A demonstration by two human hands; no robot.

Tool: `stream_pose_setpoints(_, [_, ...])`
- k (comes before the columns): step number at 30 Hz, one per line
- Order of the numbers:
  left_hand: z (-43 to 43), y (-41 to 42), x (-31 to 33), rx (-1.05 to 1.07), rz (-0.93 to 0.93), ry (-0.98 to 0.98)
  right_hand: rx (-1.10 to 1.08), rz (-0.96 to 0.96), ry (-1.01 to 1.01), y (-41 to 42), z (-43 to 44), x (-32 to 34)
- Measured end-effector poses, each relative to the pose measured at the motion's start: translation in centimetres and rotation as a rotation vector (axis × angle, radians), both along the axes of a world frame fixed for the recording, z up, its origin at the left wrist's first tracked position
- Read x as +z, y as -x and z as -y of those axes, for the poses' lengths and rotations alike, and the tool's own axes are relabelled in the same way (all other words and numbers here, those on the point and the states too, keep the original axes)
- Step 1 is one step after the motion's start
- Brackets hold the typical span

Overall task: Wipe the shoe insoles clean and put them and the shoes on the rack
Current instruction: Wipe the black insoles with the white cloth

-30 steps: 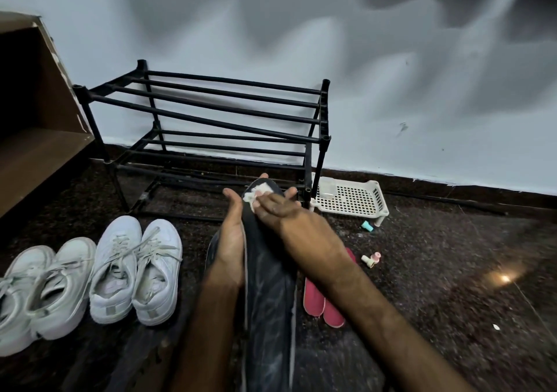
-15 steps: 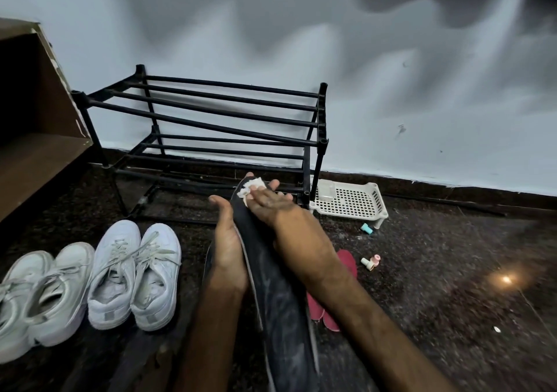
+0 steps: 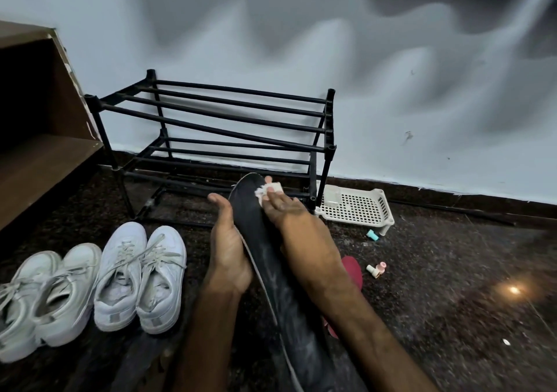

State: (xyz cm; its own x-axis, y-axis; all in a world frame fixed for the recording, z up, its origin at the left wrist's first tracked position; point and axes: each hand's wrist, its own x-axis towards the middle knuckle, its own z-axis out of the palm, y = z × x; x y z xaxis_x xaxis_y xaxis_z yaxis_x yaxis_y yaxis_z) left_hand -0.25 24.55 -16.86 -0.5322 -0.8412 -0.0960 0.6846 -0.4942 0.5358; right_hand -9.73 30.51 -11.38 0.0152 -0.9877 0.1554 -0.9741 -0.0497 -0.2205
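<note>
A long dark insole point(image 3: 271, 271) runs from the bottom of the view up toward the rack, toe end raised. My left hand point(image 3: 229, 253) holds it from its left edge, fingers hidden behind it. At the toe end, my right hand point(image 3: 284, 211) pinches a small white wipe point(image 3: 271, 189) and presses it on the insole. The black bar shoe rack point(image 3: 241, 120) stands bare against the wall. On the floor at the left sit two pairs of white sneakers point(image 3: 140, 277) point(image 3: 45, 298). Red insoles point(image 3: 352, 268) lie partly hidden under my right forearm.
A white perforated plastic tray point(image 3: 358, 211) rests on the floor right of the rack. Near it lie a small teal-capped bottle point(image 3: 372, 235) and a pink-capped one point(image 3: 375, 270). A brown wooden shelf unit point(image 3: 39, 156) stands at the far left. The floor is dark speckled stone.
My right hand has slid the wipe along the toe end toward its right edge. The insole has tilted so its toe leans left. My left hand still holds it.
</note>
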Motion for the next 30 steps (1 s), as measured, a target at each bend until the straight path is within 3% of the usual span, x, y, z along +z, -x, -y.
stream_pose_setpoints(2, [0.1, 0.2, 0.1, 0.070, 0.008, -0.039, -0.043, 0.037, -0.021, -0.4, -1.2, -0.8])
stream_pose_setpoints(5, [0.8, 0.3, -0.1, 0.161, 0.172, -0.127, 0.052, 0.120, -0.055, -2.9, -3.0, -2.1])
stream_pose_setpoints(9, [0.1, 0.0, 0.0, 0.082, 0.207, -0.154, 0.059, 0.063, -0.007, -2.2, -1.1, -1.5])
stream_pose_setpoints(14, [-0.7, 0.6, -0.3, 0.070, 0.125, -0.100, -0.157, 0.162, 0.098, 1.0, 0.2, -0.7])
stream_pose_setpoints(16, [-0.5, 0.4, 0.0, 0.124, 0.215, -0.092, -0.312, 0.321, 0.226, 2.5, -0.3, -0.4])
stream_pose_setpoints(18, [-0.2, 0.3, 0.2, 0.149, 0.256, -0.067, -0.336, 0.349, 0.359, 3.0, -0.7, -0.1])
stream_pose_setpoints(21, [-0.4, 0.4, 0.5, 0.082, 0.232, -0.093, 0.036, 0.197, 0.221, 0.3, -1.2, -0.4])
stream_pose_setpoints(23, [-0.6, 0.5, 0.6, 0.090, 0.249, -0.124, 0.139, 0.057, 0.136, -1.0, -1.0, -2.2])
stream_pose_setpoints(27, [-0.4, -0.1, 0.3, 0.163, 0.271, -0.084, 0.014, -0.129, 0.050, 2.2, 0.1, -4.3])
stream_pose_setpoints(30, [0.2, -0.3, 1.0, 0.173, 0.325, 0.019, -0.177, 0.080, 0.024, 5.2, -1.1, -3.7])
